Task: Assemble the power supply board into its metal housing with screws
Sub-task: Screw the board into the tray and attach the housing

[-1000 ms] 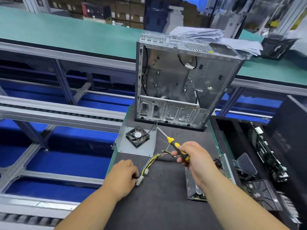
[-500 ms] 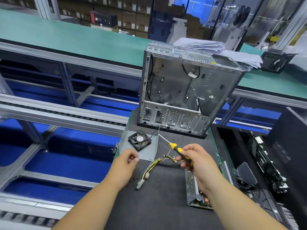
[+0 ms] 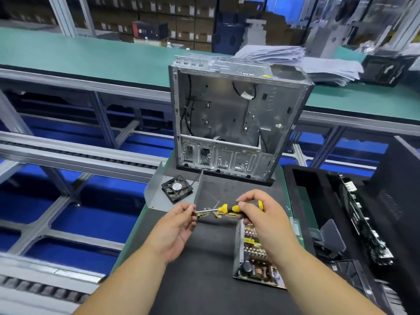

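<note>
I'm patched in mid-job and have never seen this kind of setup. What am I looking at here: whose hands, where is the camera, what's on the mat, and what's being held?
There is no machine: these are a person's two bare hands, seen from a camera worn on the head, looking forward and down. The right hand grips a yellow-and-black screwdriver. The left hand pinches at the tip of its shaft; whether a screw is there is too small to tell. On the dark mat lie the power supply board in its perforated metal housing, a small black fan on a bent metal plate, and, farther back, an open, upright computer case.
</note>
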